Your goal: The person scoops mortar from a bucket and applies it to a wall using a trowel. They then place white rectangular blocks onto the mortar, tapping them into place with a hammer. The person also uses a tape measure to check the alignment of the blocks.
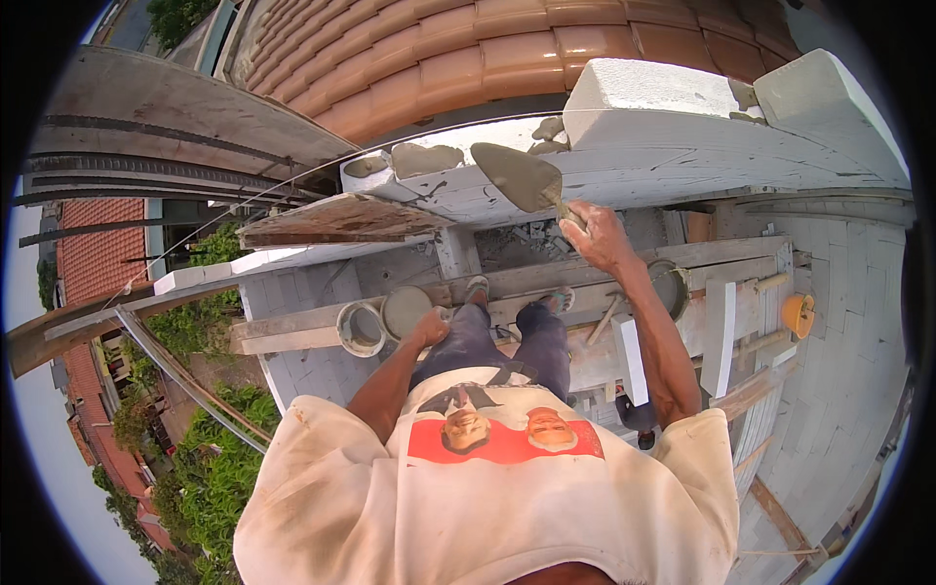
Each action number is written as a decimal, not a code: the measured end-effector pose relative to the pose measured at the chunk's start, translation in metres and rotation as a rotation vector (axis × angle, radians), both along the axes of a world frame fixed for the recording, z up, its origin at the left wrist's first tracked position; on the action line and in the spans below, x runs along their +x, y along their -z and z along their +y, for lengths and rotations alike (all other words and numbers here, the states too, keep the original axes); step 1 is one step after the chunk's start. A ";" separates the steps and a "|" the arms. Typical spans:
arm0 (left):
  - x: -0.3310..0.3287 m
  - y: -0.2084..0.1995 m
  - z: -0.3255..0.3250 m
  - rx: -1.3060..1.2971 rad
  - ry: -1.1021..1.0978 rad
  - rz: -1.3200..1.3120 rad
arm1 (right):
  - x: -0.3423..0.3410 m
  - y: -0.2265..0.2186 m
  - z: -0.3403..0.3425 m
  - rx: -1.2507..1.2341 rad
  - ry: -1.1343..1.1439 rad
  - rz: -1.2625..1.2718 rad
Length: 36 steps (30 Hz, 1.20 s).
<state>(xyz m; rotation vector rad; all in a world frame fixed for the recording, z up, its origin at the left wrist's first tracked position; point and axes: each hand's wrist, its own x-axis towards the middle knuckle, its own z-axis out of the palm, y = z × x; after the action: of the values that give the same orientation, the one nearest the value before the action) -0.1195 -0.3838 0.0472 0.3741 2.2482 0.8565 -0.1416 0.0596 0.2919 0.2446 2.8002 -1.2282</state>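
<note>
My right hand (pixel 593 237) grips the handle of a pointed trowel (pixel 519 176), its blade coated in grey mortar and held over the wall's near edge. The white block wall (pixel 663 161) runs across in front of me. A mortar patch (pixel 426 159) lies on its top to the left of the blade, and smaller lumps sit to the right. Further right stands a large white block (pixel 643 96). My left hand (pixel 429 328) is low beside my thigh with curled fingers, close to a round mortar-grey bucket (pixel 407 310); what it holds, if anything, is hidden.
I stand on wooden planks (pixel 546 295) high up. A pale bucket (pixel 362 329) and a dark round tub (pixel 668 289) are on them. A taut string (pixel 292 181) follows the wall. Rebar (pixel 166 179) juts at left; roof tiles (pixel 487 58) lie beyond; a person (pixel 639 417) is below.
</note>
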 end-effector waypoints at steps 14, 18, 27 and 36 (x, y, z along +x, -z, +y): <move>0.014 0.025 -0.143 -0.152 0.240 0.139 | -0.027 -0.011 -0.023 0.880 0.162 0.126; 0.007 0.057 -0.163 -0.224 0.571 0.154 | -0.019 0.026 -0.069 0.727 0.373 0.037; -0.036 0.042 -0.097 -0.005 0.199 0.052 | 0.038 0.095 -0.146 0.139 0.350 0.088; -0.057 0.002 -0.043 -0.136 0.128 -0.242 | 0.015 -0.062 -0.131 -0.482 0.588 -0.226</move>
<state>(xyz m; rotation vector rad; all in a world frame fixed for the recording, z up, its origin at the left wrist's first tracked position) -0.1769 -0.4268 0.0448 0.3282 2.0220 0.6419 -0.1264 -0.0718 0.3541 1.1350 2.2101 -1.7937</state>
